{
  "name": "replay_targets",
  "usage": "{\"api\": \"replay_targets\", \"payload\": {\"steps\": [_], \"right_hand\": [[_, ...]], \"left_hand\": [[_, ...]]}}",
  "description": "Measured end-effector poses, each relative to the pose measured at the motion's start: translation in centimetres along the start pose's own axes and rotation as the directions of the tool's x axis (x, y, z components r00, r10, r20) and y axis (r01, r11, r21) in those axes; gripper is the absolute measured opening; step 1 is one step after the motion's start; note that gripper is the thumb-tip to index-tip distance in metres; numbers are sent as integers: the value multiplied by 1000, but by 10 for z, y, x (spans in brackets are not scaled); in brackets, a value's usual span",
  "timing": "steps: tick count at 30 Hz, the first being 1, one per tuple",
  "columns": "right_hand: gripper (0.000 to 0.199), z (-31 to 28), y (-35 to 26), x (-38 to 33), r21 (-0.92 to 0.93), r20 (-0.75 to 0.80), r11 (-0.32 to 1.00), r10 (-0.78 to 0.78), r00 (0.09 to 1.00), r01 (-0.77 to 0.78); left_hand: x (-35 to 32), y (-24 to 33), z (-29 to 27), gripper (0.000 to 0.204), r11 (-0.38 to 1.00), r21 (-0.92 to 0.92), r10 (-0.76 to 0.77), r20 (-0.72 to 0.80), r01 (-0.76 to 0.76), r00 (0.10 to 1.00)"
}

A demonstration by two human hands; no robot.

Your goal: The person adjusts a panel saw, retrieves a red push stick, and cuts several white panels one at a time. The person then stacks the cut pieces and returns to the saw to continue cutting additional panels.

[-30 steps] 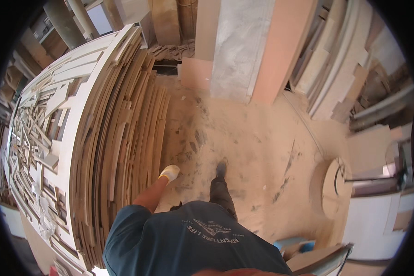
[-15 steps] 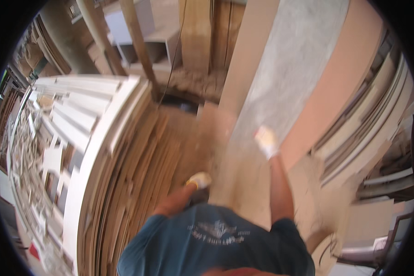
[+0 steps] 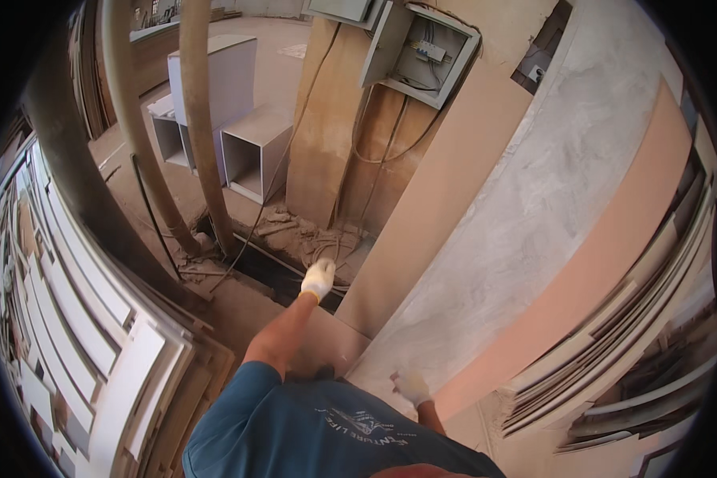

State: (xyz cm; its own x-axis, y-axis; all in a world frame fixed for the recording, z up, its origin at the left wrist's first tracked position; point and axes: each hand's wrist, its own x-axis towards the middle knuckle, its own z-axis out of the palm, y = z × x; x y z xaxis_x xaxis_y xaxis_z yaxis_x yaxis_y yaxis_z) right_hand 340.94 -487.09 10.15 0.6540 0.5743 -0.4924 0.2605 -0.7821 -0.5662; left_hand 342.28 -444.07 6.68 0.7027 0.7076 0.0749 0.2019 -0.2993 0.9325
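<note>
My left hand [image 3: 319, 279], in a pale work glove with a yellow cuff, is stretched forward over a dark floor trench [image 3: 272, 272]. Its fingers look curled in, and no object shows in them. Low and to the right, my right hand [image 3: 411, 387], gloved too and slightly blurred, hangs in front of the grey marbled panel [image 3: 518, 191]. Its fingers are loosely apart, holding nothing; whether they touch the panel I cannot tell. A tan board [image 3: 438, 199] and a pinkish board [image 3: 589, 271] flank the grey panel.
Stacked white and brown boards [image 3: 127, 358] line the left, beside upright poles [image 3: 203, 119]. More boards [image 3: 613, 342] lean at the right. An open electrical box [image 3: 426, 56] with wires hangs ahead. White box cabinets [image 3: 255, 155] stand beyond the trench, near rubble [image 3: 295, 231].
The view has swung left and up, bringing in the electrical box. My left hand has gone forward from beside my body; my right hand has drawn back toward me.
</note>
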Motion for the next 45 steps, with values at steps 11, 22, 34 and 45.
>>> {"api": "replay_targets", "payload": {"steps": [11,22,34,45], "right_hand": [[19,-193,-266,212,-395,-322,704,-707,629,590],[14,-510,-567,516,-702,-662,705,-697,276,98],[15,-684,-634,653,-818,-548,437,-790,275,-375],[29,-679,-666,611,-775,-630,552,-638,442,-308]], "left_hand": [[436,317,-100,76,825,409,551,-423,-391,719],[590,356,-72,25,809,305,579,-271,-502,769],[607,343,-87,14,697,163,694,-400,-698,599],[597,348,-86,14,762,212,644,-343,-612,683]]}}
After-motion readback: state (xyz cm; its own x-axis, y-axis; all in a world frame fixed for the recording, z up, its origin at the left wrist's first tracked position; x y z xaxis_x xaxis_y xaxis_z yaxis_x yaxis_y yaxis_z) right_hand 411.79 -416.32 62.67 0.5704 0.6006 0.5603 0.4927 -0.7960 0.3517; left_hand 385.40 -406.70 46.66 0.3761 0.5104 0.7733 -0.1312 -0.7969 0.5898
